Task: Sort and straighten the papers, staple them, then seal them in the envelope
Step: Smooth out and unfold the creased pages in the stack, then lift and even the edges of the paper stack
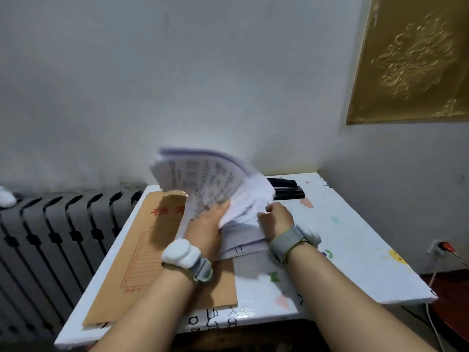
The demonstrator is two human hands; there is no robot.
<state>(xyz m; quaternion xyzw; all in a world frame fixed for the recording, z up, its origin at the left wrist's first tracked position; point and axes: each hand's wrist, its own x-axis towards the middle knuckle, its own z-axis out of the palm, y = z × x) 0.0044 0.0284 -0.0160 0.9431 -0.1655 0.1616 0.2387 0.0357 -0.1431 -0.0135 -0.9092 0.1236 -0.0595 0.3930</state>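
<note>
A thick sheaf of printed white papers (200, 179) stands lifted and fanned above the table, blurred by motion. My left hand (206, 224) grips the sheaf from below, thumb on the front sheet. My right hand (275, 215) pinches the right edge of the lower sheets (243, 240), which lie flatter on the table. A large brown envelope (142, 252) with red print lies flat at the left, partly under my left forearm. A black stapler (286, 190) sits at the back of the table, behind the papers.
The small white table (355, 250) with colourful doodles stands against a grey wall. A dark radiator (50, 237) runs along the left. A gold embossed panel (411, 59) hangs at the upper right. A socket with a cable (441, 247) is at the right.
</note>
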